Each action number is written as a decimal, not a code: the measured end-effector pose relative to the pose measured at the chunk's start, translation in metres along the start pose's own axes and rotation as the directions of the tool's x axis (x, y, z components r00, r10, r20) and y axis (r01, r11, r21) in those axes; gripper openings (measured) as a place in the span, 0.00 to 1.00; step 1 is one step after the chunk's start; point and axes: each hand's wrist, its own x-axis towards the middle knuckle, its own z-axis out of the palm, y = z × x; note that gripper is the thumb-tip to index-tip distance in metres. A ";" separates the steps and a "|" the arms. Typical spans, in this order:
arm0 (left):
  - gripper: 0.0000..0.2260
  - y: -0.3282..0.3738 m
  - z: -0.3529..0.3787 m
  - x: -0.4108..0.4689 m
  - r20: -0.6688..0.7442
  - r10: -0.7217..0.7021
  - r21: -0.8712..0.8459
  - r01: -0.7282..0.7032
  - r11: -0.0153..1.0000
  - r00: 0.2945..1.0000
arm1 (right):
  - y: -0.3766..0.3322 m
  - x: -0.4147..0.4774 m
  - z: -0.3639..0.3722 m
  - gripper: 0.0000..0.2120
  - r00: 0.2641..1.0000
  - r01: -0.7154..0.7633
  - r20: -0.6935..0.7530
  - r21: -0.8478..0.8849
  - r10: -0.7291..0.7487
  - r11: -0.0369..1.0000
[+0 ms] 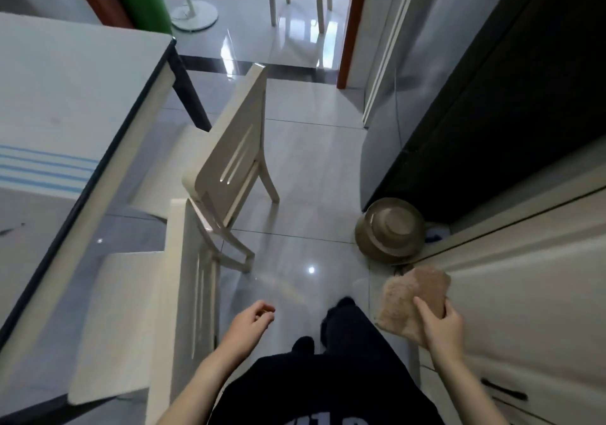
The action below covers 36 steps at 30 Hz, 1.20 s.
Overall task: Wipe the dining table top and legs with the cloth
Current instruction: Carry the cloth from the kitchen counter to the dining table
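Observation:
The dining table fills the left side, with a pale top, a dark rim and one dark leg showing at its far corner. My right hand grips a folded brown cloth at the lower right, well away from the table. My left hand hangs in front of me over the floor with loosely curled fingers, holding nothing.
Two cream chairs stand pushed in along the table's right side. A metal bowl lies on the tiled floor by a dark fridge. White cabinet drawers run along the right. A doorway opens ahead.

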 end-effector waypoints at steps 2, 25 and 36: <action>0.04 0.032 -0.008 0.029 -0.014 0.020 -0.003 -0.020 1.000 1.000 | -0.010 0.032 -0.001 0.19 0.999 -0.029 -0.021 0.011 0.029 1.000; 0.05 0.349 -0.115 0.341 -0.236 -0.001 -0.185 -0.044 0.982 0.972 | -0.338 0.378 0.158 0.06 0.966 0.195 0.163 0.039 -0.199 0.980; 0.04 0.538 -0.207 0.505 -0.100 0.208 -0.123 -0.220 0.968 0.973 | -0.447 0.493 0.202 0.14 0.999 0.045 -0.011 0.150 -0.044 0.988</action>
